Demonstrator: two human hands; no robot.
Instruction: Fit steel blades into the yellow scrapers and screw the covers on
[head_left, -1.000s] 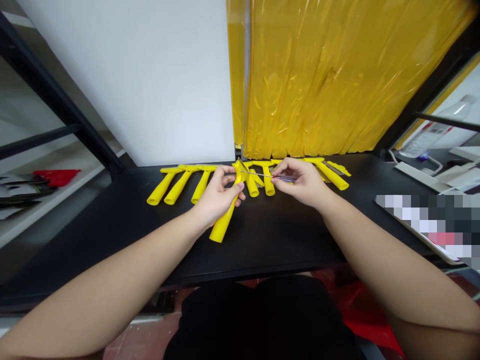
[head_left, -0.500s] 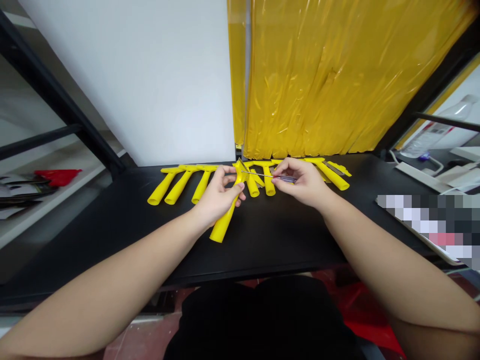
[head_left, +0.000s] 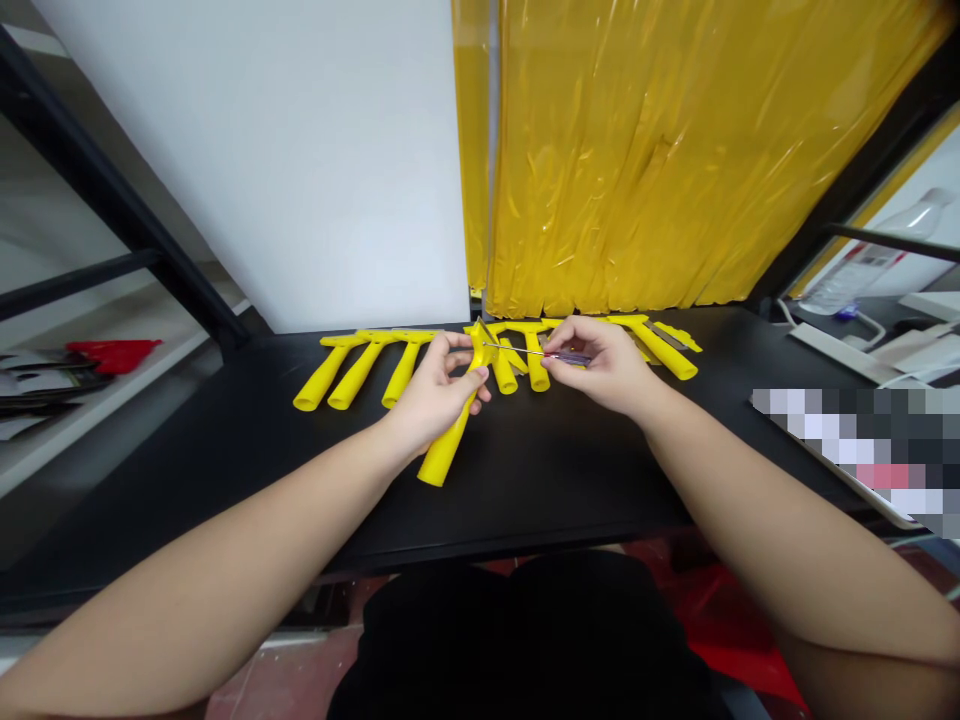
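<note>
Right in the middle of it, your left hand (head_left: 442,392) is clamped around a yellow tool (head_left: 442,460), thumb on the near side, fingers curling behind. You have it just below its head (head_left: 481,344), which pokes up past your thumb, while the tubular handle slants out under your palm towards you, its open end over the black table (head_left: 559,480). Across from it, your right hand (head_left: 609,365) pinches a screwdriver (head_left: 571,357) by the grip, thumb and fingertips closed on it, and there goes the thin shaft (head_left: 519,348), pointing left, its tip right at that head; whether it sits in a screw is too small to tell! Behind, three yellow handles (head_left: 349,378) line up beyond your left wrist, two more (head_left: 538,370) lie between your hands, and another (head_left: 671,355) rests past your right knuckles.
</note>
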